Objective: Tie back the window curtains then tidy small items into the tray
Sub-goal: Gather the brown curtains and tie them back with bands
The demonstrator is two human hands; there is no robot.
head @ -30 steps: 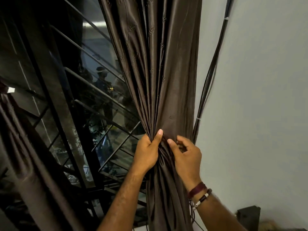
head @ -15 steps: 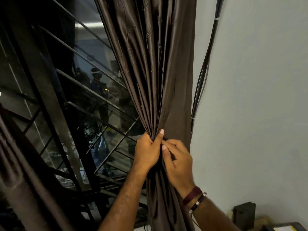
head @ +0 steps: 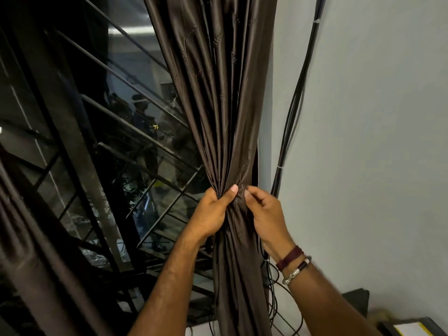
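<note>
A dark brown satin curtain (head: 218, 93) hangs in front of the window's right side, gathered into a narrow bunch at mid height. My left hand (head: 213, 209) is clenched around the bunch from the left, thumb pressed on the front folds. My right hand (head: 266, 214) holds the right side of the same bunch with its fingers curled into the fabric. A second brown curtain (head: 31, 251) hangs loose at the lower left. No tie-back or tray is in sight.
The window (head: 97, 141) has dark metal bars and reflects the room. Black cables (head: 291, 117) run down the grey wall (head: 375, 141) just right of the curtain and loop below. A dark box (head: 358, 301) and a yellow-edged object (head: 409, 328) sit at the bottom right.
Both hands stay on the gathered curtain. My right hand closed in beside the left, then shifted back to the bunch's right side. The camera view drifted a little.
</note>
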